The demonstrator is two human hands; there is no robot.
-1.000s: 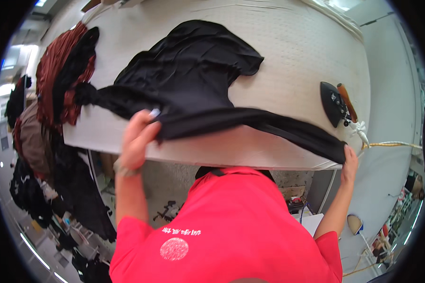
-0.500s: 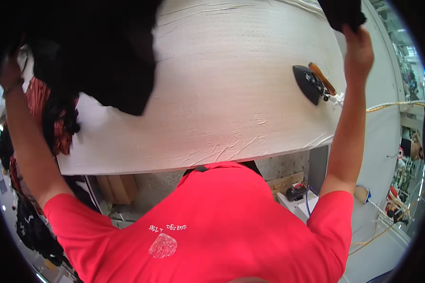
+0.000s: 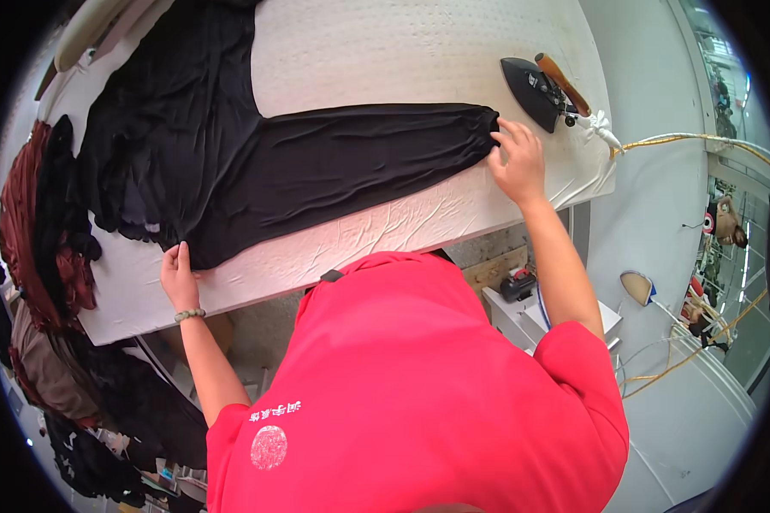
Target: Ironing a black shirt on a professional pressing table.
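A black long-sleeved garment point(image 3: 188, 145) lies spread over the left side of the white padded table, one sleeve point(image 3: 359, 158) stretched out to the right. Its gathered cuff point(image 3: 492, 121) lies by my right hand point(image 3: 518, 161), whose fingers are apart and touch the cuff's end. At the garment's near edge, my left hand point(image 3: 180, 278) pinches the fabric between thumb and fingers. Small wrinkles run along the sleeve. Just beyond my right hand rests a dark iron point(image 3: 532, 92) with a wooden handle point(image 3: 563, 84).
The white table point(image 3: 376, 51) has a wrinkled cover near its front edge. Rust-red and black clothes point(image 3: 26, 222) are heaped at its left end. A cord point(image 3: 693, 137) runs from the iron to the right. A small dark motor point(image 3: 518, 285) stands below the table.
The black garment, held up and blurred before, now lies on the table with its sleeve extended. My left hand came inward and nearer; my right hand came down and left to the cuff.
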